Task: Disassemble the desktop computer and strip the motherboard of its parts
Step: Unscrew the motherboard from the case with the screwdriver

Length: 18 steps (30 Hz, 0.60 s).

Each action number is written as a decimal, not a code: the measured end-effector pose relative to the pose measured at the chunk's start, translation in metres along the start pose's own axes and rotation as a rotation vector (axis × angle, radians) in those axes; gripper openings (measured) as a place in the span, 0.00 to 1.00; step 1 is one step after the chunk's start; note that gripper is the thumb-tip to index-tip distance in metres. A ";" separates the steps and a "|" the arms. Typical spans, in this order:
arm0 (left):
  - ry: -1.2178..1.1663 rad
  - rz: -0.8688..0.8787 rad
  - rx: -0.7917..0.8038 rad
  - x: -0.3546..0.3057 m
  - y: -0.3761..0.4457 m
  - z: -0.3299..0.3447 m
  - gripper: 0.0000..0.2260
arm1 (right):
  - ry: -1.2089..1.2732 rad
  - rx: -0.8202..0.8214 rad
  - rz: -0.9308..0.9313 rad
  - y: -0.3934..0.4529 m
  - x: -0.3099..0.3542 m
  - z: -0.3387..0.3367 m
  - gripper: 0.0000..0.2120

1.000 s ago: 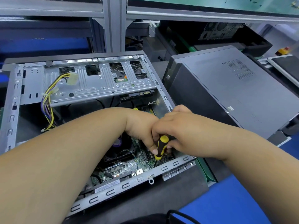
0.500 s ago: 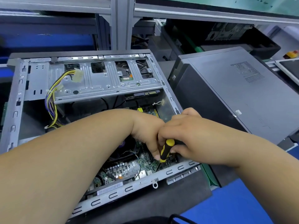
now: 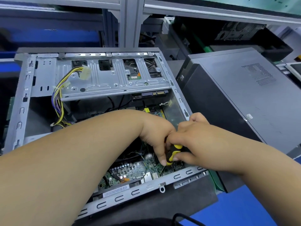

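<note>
Yellow-and-black screwdriver [image 3: 173,154] handle is where both hands meet: the right hand [image 3: 192,144] has its grip curled around it from the right, and the left hand [image 3: 156,136] pinches the same handle from the other side, fingertips down near the shaft. Tip sits on the green motherboard [image 3: 135,168] right by the near rail of the open computer case [image 3: 24,98] (can't make out the screw itself, too small). Both forearms reach over the case, which lies on its side on the dark desk [image 3: 187,204]. Further back in the case, a silver drive cage [image 3: 114,82] with a bundle of yellow and purple power cables [image 3: 57,101] hanging off its left end. Just right of the case, a closed grey tower [image 3: 241,98].
</note>
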<state>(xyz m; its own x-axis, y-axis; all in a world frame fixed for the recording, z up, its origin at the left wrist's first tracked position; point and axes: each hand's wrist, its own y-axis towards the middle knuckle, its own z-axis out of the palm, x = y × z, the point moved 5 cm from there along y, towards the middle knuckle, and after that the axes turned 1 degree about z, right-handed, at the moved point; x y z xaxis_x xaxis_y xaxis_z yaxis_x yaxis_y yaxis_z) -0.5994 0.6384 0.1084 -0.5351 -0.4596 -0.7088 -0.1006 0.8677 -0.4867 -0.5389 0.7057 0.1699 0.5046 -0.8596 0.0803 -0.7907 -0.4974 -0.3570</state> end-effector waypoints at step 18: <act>-0.131 -0.035 0.008 0.014 -0.001 -0.006 0.17 | 0.003 -0.038 -0.011 -0.003 0.002 -0.008 0.10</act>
<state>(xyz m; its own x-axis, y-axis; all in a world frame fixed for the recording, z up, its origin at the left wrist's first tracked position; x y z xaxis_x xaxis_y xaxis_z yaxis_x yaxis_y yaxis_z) -0.6117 0.6321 0.1018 -0.4172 -0.5112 -0.7514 -0.1106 0.8492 -0.5163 -0.5383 0.7048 0.1784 0.5124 -0.8543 0.0872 -0.7975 -0.5111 -0.3206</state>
